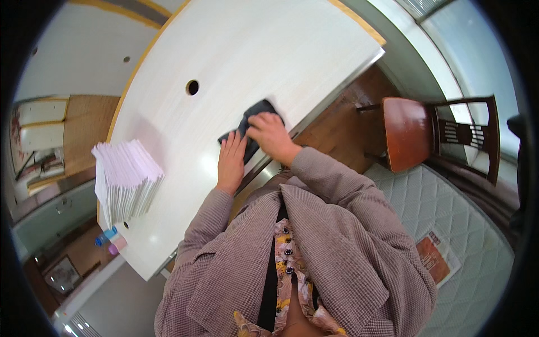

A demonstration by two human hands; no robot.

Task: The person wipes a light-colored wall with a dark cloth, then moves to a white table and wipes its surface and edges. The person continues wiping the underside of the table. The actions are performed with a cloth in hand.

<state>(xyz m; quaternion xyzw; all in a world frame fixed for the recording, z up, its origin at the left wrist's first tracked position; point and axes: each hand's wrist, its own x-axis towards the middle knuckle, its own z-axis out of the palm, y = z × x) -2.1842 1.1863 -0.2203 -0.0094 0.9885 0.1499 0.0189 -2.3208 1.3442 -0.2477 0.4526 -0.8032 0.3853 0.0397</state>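
Note:
On the white table (168, 122), close to its near edge, lies a dark folded item (263, 108) that looks like cloth; its exact kind cannot be told. My left hand (231, 160) rests flat on its left part, fingers extended. My right hand (269, 132) is over its right part with bent fingers, and whether they pinch the material is not clear. The two hands are close together, fingertips almost meeting. Part of the dark item is hidden under both hands.
A tall stack of white folded papers (128, 177) stands on the table at left, near a blue-capped bottle (105, 236) and a pink object (118, 245). A round hole (192, 87) pierces the tabletop. A wooden chair (406, 135) and a quilted mattress (471, 223) are at right.

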